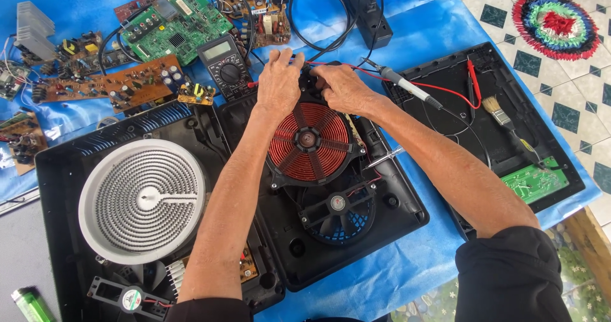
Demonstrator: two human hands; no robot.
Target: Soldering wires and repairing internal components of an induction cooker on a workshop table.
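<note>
Two hands, left hand and right hand, pinch small black part above round copper-red induction coil; red probe lead crossing right wrist risks snagging, thin coil wires tearing.

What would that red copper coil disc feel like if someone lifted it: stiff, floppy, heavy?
The red coil disc would probably lift as one stiff piece, since its windings sit in a black spoked frame. It likely feels heavy for its size, being densely wound. Thin wires trail from its edge, so it may tug if pulled far. Both the left hand and right hand rest at its far rim.
</note>
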